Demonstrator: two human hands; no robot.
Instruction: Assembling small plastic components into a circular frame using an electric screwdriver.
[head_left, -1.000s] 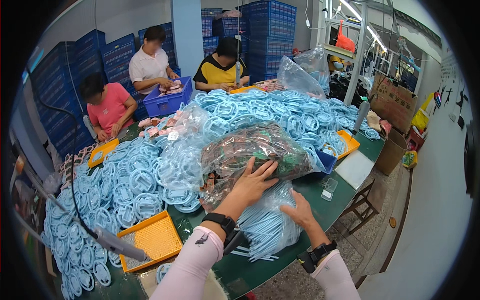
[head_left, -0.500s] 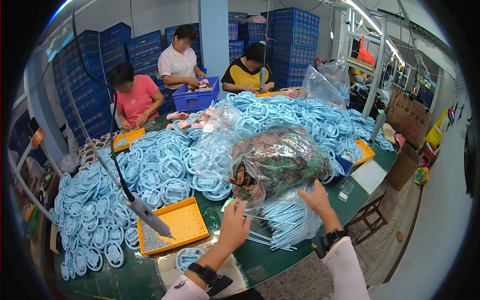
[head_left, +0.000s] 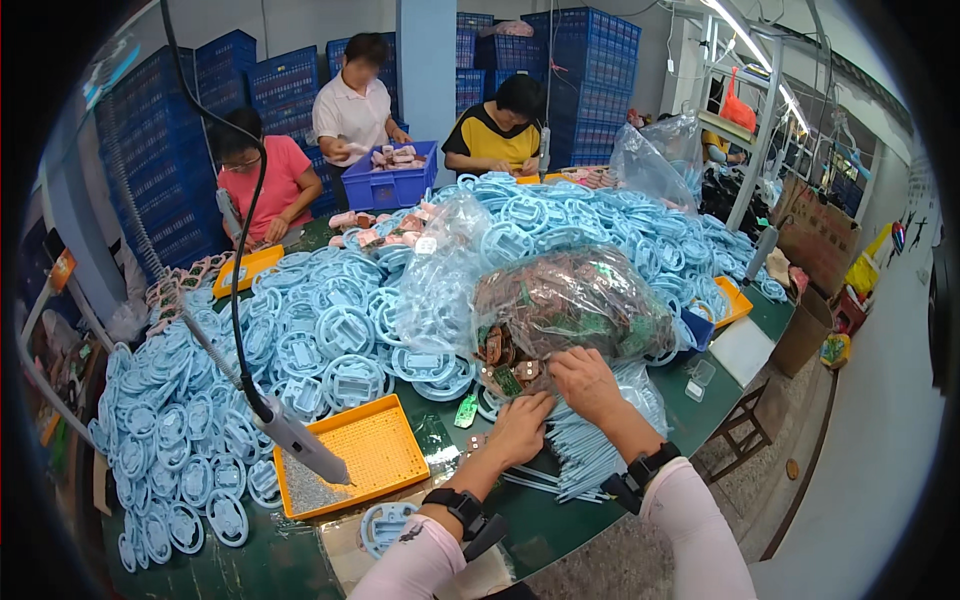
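A clear plastic bag [head_left: 590,295] full of small brown and green circuit boards lies in front of me, its mouth turned toward me. Several boards [head_left: 506,372] show at that mouth. My left hand [head_left: 520,428] is closed on the lower edge of the bag's mouth, fingertips partly hidden. Just right of it, my right hand [head_left: 588,385] pinches the plastic at the bag's near side. Under my right wrist lies a bundle of thin light-blue sticks [head_left: 590,450] in clear plastic. A green board [head_left: 466,411] rests on the table left of my left hand.
Light-blue ring-shaped plastic parts [head_left: 350,350] heap across the green table [head_left: 190,570]. A yellow tray [head_left: 375,450] of small metal pieces stands at left, a hanging electric screwdriver [head_left: 305,445] over it. One ring part [head_left: 385,528] lies near me. Three people work across the table beside a blue crate [head_left: 390,190].
Both hands have moved in from apart to close on the mouth of the board bag. Small boards now show on the table by my left hand. The hanging screwdriver has shifted slightly.
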